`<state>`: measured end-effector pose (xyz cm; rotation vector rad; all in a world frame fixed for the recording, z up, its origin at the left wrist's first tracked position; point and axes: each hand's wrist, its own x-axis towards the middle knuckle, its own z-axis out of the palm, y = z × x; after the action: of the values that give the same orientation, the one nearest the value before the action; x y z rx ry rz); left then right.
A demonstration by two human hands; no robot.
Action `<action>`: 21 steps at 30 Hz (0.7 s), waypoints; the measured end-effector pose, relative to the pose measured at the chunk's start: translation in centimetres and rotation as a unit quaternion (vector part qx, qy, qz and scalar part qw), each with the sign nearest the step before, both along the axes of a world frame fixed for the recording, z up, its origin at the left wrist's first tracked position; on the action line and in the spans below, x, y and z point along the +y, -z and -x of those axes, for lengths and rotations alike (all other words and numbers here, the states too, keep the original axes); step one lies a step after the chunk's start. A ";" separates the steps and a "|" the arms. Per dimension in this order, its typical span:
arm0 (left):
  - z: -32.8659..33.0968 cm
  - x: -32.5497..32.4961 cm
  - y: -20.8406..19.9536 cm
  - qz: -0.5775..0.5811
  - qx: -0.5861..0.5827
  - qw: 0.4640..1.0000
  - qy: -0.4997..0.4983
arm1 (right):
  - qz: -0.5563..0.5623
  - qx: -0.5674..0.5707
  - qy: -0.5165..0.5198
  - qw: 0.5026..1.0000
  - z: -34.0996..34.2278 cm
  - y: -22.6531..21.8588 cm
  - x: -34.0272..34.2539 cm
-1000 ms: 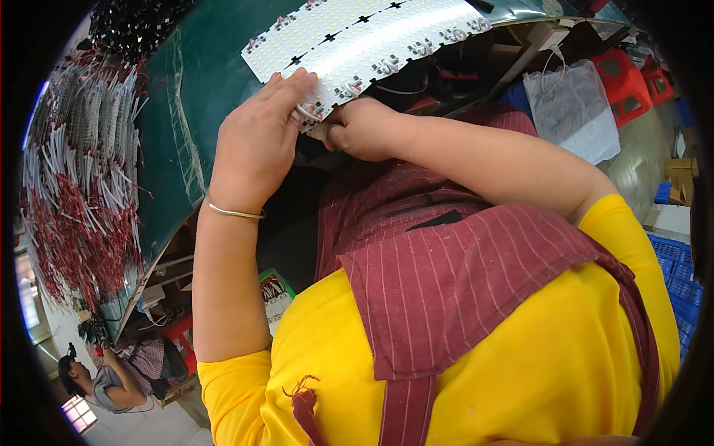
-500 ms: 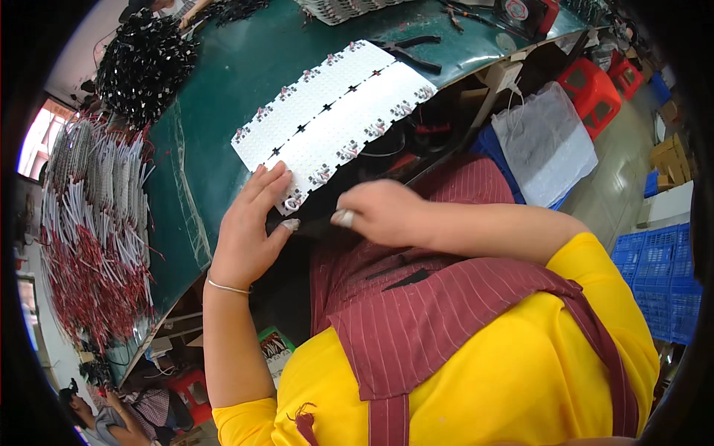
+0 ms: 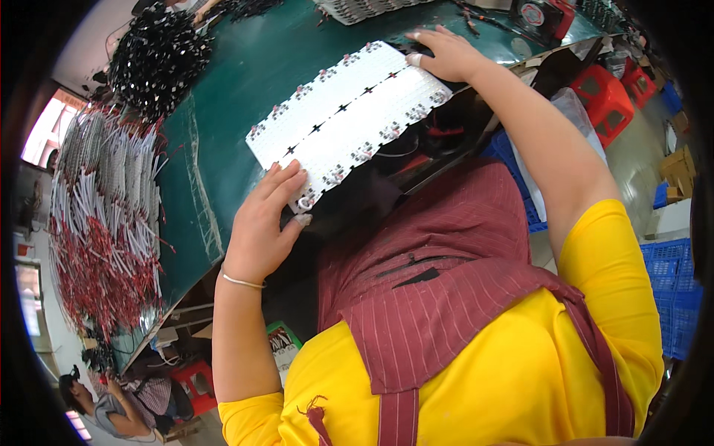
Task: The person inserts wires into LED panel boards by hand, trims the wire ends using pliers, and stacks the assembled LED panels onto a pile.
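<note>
Maroon and Yellow at a Green Table (image 3: pixel 230 89)

A white panel (image 3: pixel 357 123) bears a line of black cross-shaped marks. Pale pinstripes run over a maroon apron (image 3: pixel 446 320), worn with a bright yellow shirt (image 3: pixel 506 372). Wires (image 3: pixel 104 245) show white and red; a heap (image 3: pixel 156 59) gleams black, stools (image 3: pixel 606 97) red, crates (image 3: pixel 673 305) blue.

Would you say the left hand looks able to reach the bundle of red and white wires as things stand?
Probably yes: the left hand lies at the edge of the white panel, and only green tabletop and clear tape seem to separate it from the wire bundle.
</note>
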<state>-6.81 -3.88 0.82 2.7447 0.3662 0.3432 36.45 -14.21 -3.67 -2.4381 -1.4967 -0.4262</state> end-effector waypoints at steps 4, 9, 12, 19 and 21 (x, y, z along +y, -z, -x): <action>-0.3 -0.1 0.1 0.003 0.009 1.000 -0.013 | -0.015 -0.022 -0.021 0.999 -0.8 -0.2 -0.7; -0.3 -0.3 0.1 -0.013 0.010 1.000 -0.004 | 0.000 -0.027 0.092 0.995 2.6 -2.3 -2.3; 0.0 0.0 0.4 -0.022 0.011 1.000 0.000 | 0.004 0.020 0.133 0.991 3.1 -3.1 -3.5; -0.1 1.2 0.5 -0.026 -0.015 1.000 0.001 | -0.132 0.336 -0.082 0.929 13.6 -4.0 -10.4; -0.5 2.0 1.0 -0.075 -0.012 0.997 0.028 | -0.056 0.337 -0.244 0.907 18.0 -3.5 -11.9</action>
<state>-6.31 -1.92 -0.18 2.8884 0.2663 0.4052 18.49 -26.12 -0.13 -1.7353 -1.5914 0.3867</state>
